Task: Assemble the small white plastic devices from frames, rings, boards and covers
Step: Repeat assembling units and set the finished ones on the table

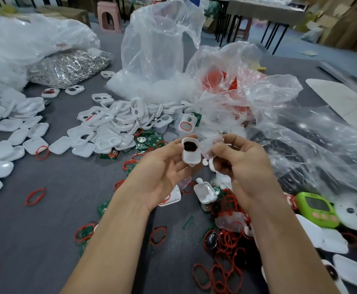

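Gripping frame (191, 155): left hand (162, 172) | cover (211, 147), seemingly: right hand (247, 170) | tabletop (56, 211) open lower-left

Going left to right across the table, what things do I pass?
White covers, heap of white frames, left hand, white device it holds, clear cover, right hand pinching it, green gadget.

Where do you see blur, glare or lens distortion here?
Head view: wide-lens bending at the far table; soft glare on the clear bags; the white frame in the left hand and clear cover in the right hand look slightly soft.
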